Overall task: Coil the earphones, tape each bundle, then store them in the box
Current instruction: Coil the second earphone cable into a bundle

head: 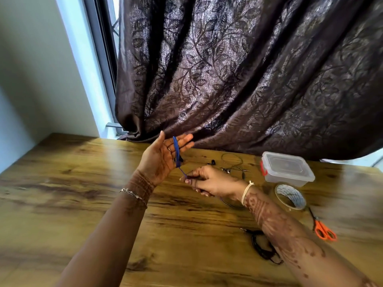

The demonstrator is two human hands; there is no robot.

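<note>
The blue earphone cord (176, 150) was partly wound on the straight-fingered left hand (160, 160) and pinched by the right hand (205, 180); taping and boxing were judged outstanding.

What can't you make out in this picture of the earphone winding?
Head view only.
Blue cable: its ends are lost behind the left hand and right hand.
Black earphones: partly covered by the right forearm.
Box: cloudy lid hides any contents.

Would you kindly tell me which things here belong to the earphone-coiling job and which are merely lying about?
Job: blue earphones, grey earphones, black earphones, tape roll, box, scissors (likely for the tape).
Lying about: curtain, window frame.
</note>
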